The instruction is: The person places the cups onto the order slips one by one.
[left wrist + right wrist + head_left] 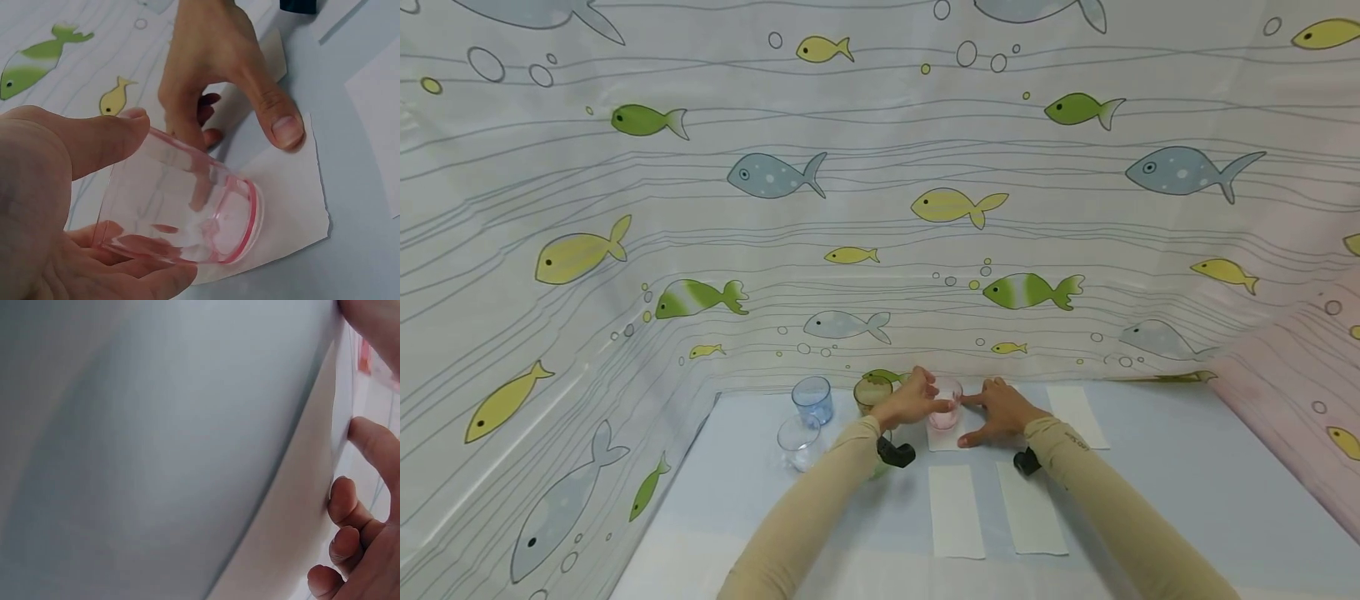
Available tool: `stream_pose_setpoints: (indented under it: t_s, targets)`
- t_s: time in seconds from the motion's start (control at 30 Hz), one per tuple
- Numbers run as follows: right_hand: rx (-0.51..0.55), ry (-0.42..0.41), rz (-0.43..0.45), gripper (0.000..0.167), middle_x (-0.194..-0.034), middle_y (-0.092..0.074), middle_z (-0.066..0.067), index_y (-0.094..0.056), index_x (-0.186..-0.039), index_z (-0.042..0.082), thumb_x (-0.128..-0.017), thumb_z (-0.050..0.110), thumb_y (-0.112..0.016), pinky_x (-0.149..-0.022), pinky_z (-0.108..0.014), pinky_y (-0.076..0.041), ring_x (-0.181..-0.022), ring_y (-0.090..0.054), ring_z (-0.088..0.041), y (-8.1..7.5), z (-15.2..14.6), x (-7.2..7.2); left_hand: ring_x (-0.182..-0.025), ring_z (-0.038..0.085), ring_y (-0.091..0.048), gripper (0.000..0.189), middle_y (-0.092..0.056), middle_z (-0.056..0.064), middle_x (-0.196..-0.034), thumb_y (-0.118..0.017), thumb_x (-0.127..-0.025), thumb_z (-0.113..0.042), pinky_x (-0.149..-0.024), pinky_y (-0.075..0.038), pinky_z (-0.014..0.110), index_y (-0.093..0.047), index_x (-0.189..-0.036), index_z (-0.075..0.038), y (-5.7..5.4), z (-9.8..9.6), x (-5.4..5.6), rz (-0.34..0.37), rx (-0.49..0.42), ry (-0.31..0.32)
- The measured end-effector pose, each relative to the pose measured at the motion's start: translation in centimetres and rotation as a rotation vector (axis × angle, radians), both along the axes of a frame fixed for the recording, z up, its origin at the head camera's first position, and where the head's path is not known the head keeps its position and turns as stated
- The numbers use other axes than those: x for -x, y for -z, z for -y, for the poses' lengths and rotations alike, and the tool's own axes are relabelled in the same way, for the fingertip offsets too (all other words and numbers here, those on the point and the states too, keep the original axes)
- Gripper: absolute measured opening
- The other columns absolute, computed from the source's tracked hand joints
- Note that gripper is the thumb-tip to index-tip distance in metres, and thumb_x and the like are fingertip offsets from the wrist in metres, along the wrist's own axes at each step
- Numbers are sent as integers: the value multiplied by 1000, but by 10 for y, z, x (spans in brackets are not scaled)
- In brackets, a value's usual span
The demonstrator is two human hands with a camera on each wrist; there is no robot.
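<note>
My left hand (914,400) holds a clear pink plastic cup (165,200) by its side, thumb on one side and fingers under the other in the left wrist view. The cup leans, its pink-ringed base low over a white paper sheet (294,194). On the cup's other side is my right hand (1006,408), its thumb and index finger spread and its other fingers loosely bent. The right thumb tip (289,131) lies at the edge of that sheet. In the right wrist view, the right fingertips (342,500) rest along a pale sheet.
Left of the hands stand a blue cup (812,404), a clear cup (797,446) and an amber cup (871,393); something green (880,469) is mostly hidden by the left arm. More white sheets (957,517) lie on the pale blue table (1157,492). A fish-patterned curtain (910,275) rises behind.
</note>
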State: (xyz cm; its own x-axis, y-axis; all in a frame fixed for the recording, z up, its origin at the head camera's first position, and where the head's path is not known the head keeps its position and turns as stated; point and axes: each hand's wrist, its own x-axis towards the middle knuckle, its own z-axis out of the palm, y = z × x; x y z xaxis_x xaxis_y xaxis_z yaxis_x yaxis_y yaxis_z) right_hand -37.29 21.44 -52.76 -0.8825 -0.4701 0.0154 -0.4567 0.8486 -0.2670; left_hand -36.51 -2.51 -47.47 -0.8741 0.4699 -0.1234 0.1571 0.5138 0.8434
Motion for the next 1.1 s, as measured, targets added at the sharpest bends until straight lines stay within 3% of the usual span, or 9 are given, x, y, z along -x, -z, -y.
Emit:
stream_pose_setpoints:
  t_s: [0.47, 0.9, 1.1]
  targets:
    - [-15, 15, 27, 100, -101, -55, -7, -68, -143, 16, -66, 76, -88, -79, -34, -40, -95, -44, -21, -5, 1, -1, -147, 46, -48, 73, -53, 30, -150, -78, -98, -30, -120, -43, 58, -32, -145, 1, 6, -7, -2, 27, -38, -15]
    - [-34, -14, 3, 96, -101, -59, -8, -71, -141, 16, -67, 75, -88, -80, -38, -46, -93, -46, -22, -5, 2, -4, -137, 41, -57, 75, -55, 25, -148, -77, -98, -36, -116, -47, 60, -33, -148, -1, 9, -6, -6, 17, 19, -33]
    - [-92, 18, 6, 97, -109, -63, -12, -70, -142, 19, -67, 78, -86, -89, -45, -51, -99, -50, -25, -7, 5, -2, -136, 42, -58, 75, -55, 27, -148, -77, -98, -35, -116, -46, 61, -33, -147, 1, 5, -5, -5, 12, 32, -22]
